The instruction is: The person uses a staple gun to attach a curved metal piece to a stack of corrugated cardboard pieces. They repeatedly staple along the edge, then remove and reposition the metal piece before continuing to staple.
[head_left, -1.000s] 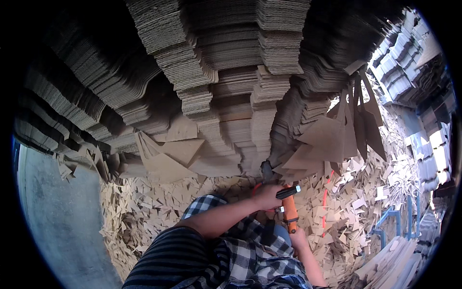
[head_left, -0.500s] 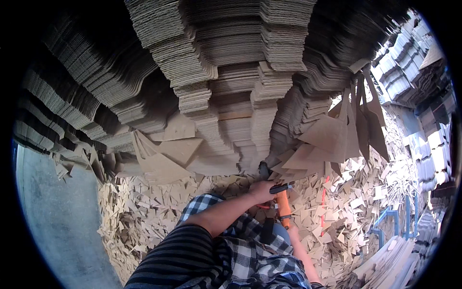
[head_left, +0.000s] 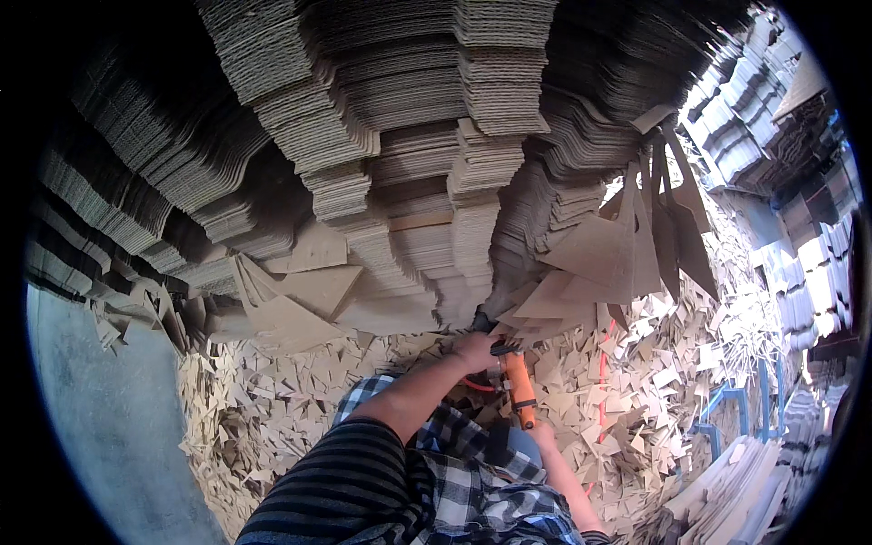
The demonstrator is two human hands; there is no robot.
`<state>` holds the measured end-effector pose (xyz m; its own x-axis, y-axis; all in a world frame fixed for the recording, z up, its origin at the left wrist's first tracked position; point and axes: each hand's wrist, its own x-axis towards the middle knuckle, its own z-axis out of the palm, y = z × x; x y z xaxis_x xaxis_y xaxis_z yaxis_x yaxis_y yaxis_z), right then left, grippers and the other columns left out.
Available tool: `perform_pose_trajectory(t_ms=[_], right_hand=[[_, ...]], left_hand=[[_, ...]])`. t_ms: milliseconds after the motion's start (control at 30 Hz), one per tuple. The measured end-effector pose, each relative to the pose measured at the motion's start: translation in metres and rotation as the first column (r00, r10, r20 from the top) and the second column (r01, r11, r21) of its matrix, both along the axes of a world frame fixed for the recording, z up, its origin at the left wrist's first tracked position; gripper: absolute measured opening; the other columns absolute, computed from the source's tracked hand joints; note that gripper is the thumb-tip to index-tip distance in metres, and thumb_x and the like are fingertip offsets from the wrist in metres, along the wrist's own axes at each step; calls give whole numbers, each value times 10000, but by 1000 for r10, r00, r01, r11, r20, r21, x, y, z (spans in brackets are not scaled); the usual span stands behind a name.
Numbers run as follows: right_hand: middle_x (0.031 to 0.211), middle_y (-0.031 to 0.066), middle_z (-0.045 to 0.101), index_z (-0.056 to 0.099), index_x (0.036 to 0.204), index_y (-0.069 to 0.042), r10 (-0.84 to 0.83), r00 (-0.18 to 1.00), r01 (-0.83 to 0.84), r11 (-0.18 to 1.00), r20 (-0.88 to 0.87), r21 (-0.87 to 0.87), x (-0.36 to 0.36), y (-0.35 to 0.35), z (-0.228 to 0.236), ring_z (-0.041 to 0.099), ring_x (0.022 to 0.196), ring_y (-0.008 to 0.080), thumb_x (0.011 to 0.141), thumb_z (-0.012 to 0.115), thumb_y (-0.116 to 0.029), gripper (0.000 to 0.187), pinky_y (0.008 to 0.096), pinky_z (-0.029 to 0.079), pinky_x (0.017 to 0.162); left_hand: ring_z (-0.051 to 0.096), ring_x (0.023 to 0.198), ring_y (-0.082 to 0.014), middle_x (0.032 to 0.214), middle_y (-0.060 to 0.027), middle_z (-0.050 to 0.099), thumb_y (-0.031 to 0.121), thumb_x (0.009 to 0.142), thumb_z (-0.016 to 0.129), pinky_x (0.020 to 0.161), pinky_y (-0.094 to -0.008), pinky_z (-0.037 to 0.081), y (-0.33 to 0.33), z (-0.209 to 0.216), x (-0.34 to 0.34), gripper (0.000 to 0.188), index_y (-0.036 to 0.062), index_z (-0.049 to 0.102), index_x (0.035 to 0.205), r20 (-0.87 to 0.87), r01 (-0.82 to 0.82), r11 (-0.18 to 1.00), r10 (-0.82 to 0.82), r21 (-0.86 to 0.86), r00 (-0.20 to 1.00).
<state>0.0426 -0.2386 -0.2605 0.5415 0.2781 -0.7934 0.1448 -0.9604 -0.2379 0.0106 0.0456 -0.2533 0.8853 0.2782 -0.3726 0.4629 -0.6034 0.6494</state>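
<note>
An orange power tool (head_left: pixel 520 381) with black parts is held between my two hands at the foot of a tall stack of die-cut cardboard sheets (head_left: pixel 409 173). My left hand (head_left: pixel 474 351) is closed on the front of the tool, beside its black handle. Around the rear end of the orange body, my right hand (head_left: pixel 542 436) is wrapped, its fingers partly hidden. The tool's dark front end (head_left: pixel 483 321) is close against the lower part of the stack; whether it touches cannot be made out.
Loose cardboard flaps (head_left: pixel 618 250) hang at the stack's right, more flaps (head_left: pixel 304 304) at its left. Cardboard scraps (head_left: pixel 282 400) cover the floor around me. A red hose (head_left: pixel 603 386) runs through them. A blue metal frame (head_left: pixel 740 409) and further stacks (head_left: pixel 745 118) stand right.
The stack and its flaps have shifted left in the picture. My hands and the tool have shifted left less, so they are slightly further right along the stack. Both hands keep their hold.
</note>
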Motion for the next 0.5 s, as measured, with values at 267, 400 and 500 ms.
perform_pose_trajectory(t_ms=[267,400,500], right_hand=[[943,185,657,662,942,-37,107,994,-107,994,16,10,1,26,4,633,897,336,731,615,-336,369,413,503,745],[850,136,666,641,953,-53,-222,965,223,975,-137,-5,-7,11,-23,654,783,263,713,660,-243,307,369,501,686],[941,177,662,666,924,-41,-195,970,187,980,-145,-67,-5,26,19,647,888,299,734,616,-302,327,389,505,735]], left_hand=[[589,992,-322,1051,-173,617,333,711,643,853,-415,478,35,-48,-4,466,96,589,1109,-54,-4,999,7,53,999],[584,1003,-324,1054,-184,614,314,720,634,863,-409,476,38,18,12,464,65,584,1109,-185,41,992,-19,117,983],[587,994,-329,1040,-194,616,315,729,629,862,-408,478,27,13,4,472,51,579,1116,-267,26,992,8,123,964]])
